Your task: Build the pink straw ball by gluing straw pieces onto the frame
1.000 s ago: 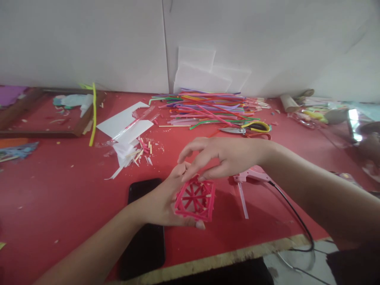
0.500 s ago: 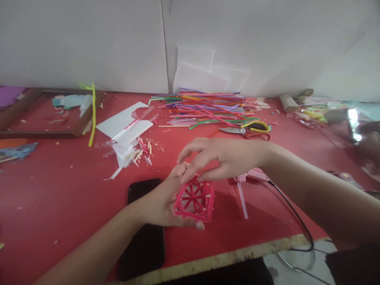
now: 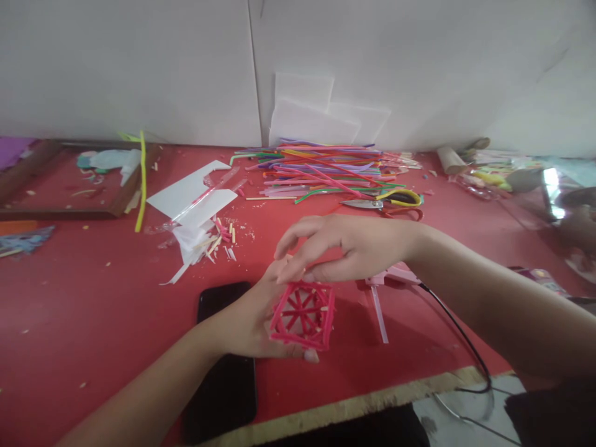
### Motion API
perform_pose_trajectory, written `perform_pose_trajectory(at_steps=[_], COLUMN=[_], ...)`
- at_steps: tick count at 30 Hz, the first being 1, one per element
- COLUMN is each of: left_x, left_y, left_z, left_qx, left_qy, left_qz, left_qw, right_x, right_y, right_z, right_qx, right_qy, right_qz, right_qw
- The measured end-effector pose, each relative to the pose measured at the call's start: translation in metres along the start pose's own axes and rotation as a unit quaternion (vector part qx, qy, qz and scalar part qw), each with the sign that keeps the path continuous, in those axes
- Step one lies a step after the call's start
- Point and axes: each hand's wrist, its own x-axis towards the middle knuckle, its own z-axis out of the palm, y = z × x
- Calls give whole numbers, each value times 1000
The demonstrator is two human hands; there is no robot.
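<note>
My left hand [image 3: 251,316] grips a small pink box-shaped frame [image 3: 328,320] from its left side, with the thumb along the near edge. The frame is built of fuzzy pink sticks, and crossed sticks make a star inside it. Over its far left corner hangs my right hand [image 3: 339,245], palm down, its fingers bent and apart. Those fingertips are close to the frame and the back of my left hand; whether they touch is unclear. A pink glue gun [image 3: 395,273] with a clear glue stick [image 3: 379,313] lies partly hidden under my right wrist.
A black phone [image 3: 228,391] lies beneath my left forearm. Scissors [image 3: 386,203] and a pile of coloured pipe cleaners [image 3: 326,171] are farther back. White paper [image 3: 195,198] and stick scraps lie left; a wooden frame [image 3: 60,214] stands beyond. A black cable [image 3: 459,329] runs off the table edge.
The right fingertips have shifted slightly left over the frame's far corner. My left hand keeps its hold on the frame. The whole view has drifted a little.
</note>
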Motion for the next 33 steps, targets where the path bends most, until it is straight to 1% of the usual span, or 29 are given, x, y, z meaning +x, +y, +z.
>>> perform_pose_trajectory(at_steps=[3, 11, 13, 15, 17, 19, 20, 22, 24, 26, 28, 31, 33], left_x=[-1, 0, 0, 0, 0, -1, -1, 0, 0, 1, 1, 0, -1], left_y=[0, 0, 1, 1, 2, 3, 3, 5, 5, 5, 2, 0, -1], left_z=[0, -1, -1, 0, 1, 3, 4, 5, 6, 7, 8, 9, 10], left_qx=[2, 10, 7, -8, -40, -75, -84, -88, -90, -93, -78, -36, -19], left_qy=[-2, -2, -3, -9, -13, -5, 2, 20, 39, 61, 86, 109, 108], left_qz=[-10, 4, 8, 11, 9, 5, 0, -13, -32, -43, -46, -45, -47], left_qw=[1000, 1000, 1000, 1000, 999, 997, 996, 996, 995, 993, 992, 992, 993], right_x=[0, 4, 4, 2, -3, -10, -14, -23, -32, -40, -46, -52, -53], right_y=[2, 7, 7, 6, 4, 2, 1, -1, -2, -2, -2, -1, -1], right_z=[2, 9, 9, 9, 11, 17, 22, 36, 53, 72, 90, 109, 114], right_qx=[11, -18, -10, 12, 35, 42, 42, 51, 73, 94, 117, 118, 68], right_qy=[19, 17, 15, 30, 81, 175, 233, 337, 406, 445, 464, 479, 479], right_qz=[5, 4, 4, 7, 10, 24, 39, 86, 134, 154, 146, 129, 113], right_qw=[1000, 1000, 1000, 999, 996, 983, 971, 936, 901, 877, 866, 860, 868])
